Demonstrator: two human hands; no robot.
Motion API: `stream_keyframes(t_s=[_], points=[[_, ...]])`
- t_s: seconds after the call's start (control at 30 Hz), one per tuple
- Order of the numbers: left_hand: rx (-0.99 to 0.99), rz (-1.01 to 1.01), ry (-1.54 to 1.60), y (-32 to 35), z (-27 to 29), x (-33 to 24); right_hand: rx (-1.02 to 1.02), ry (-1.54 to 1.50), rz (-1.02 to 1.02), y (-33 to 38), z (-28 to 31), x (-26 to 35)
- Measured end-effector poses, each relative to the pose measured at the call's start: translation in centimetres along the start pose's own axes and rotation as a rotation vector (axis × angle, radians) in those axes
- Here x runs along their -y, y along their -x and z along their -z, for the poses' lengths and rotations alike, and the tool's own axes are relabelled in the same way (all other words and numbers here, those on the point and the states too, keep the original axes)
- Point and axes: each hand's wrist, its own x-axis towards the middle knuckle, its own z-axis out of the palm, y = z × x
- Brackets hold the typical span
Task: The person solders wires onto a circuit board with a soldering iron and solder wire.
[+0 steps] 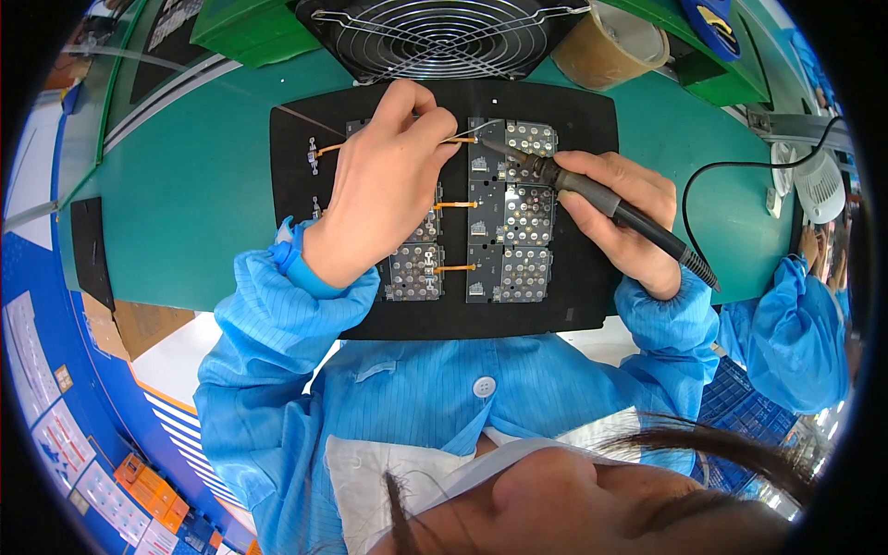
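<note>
My right hand (624, 190) grips a black soldering iron (592, 192) like a pen. Its tip points left at the upper board of the right-hand circuit board panel (487, 227), beside the end of a short orange cable (465, 140). Thumb and fingers of my left hand (384, 190) are pinched together near that cable, holding a thin solder wire (476, 129). This hand covers much of the left-hand board panel (413, 273). Two more orange cables (455, 268) bridge the panels lower down. Whether the tip touches the joint is too small to tell.
A black mat (578, 310) lies under the boards on a green bench (185, 185). Behind it stand a fan with a wire guard (442, 42), a brown round container (615, 46) and green bins (250, 32). The iron's cord (689, 190) loops rightward. Another person's blue sleeve (795, 342) is at right.
</note>
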Motion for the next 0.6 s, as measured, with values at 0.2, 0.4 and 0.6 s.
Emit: stream_keyframes(t_s=[0.2,0.4,0.6], points=[[-0.012,-0.026,0.025,-0.3,-1.3,0.8,0.015,0.001,-0.008,0.0,0.2,0.3],[-0.051,-0.014,0.053,-0.3,-1.7,1.0,0.039,-0.008,-0.007,0.0,0.3,0.3],[-0.077,-0.027,0.074,-0.4,-1.8,1.0,0.011,0.017,0.001,0.1,0.3,0.2]])
